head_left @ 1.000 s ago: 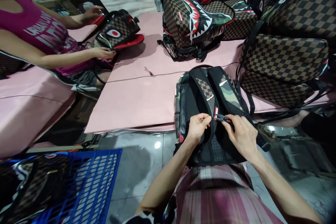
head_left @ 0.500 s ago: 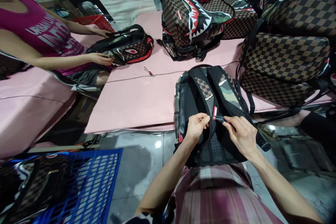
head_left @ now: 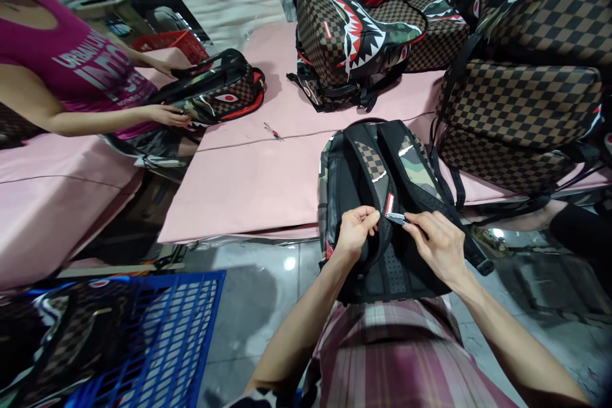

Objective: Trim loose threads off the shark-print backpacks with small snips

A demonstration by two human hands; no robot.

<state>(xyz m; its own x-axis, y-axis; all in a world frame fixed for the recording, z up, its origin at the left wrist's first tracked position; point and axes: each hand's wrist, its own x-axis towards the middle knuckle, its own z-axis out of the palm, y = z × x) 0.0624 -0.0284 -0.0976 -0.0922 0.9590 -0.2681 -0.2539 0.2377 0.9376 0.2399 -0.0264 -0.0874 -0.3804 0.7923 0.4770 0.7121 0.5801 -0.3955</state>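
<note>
A black backpack (head_left: 382, 261) with checkered and camouflage shoulder straps lies back-up over the near edge of the pink table (head_left: 248, 178) and onto my lap. My left hand (head_left: 356, 229) pinches the left shoulder strap (head_left: 375, 169) just below its small red and white tag. My right hand (head_left: 437, 245) is closed on a small metal tool (head_left: 396, 218) whose tip points at that tag. The two hands are a few centimetres apart.
Checkered shark-mouth backpacks (head_left: 358, 32) are piled at the far middle, and more stacked ones (head_left: 521, 102) at the right. A person in a magenta top (head_left: 81, 70) at the left handles another backpack (head_left: 215, 89). A small red tool (head_left: 272, 131) lies on the table. A blue crate (head_left: 153, 331) stands near left.
My hands stay on the strap, and the tool tip has moved closer to the red tag. The person at the left has turned their backpack over and shifted it a little.
</note>
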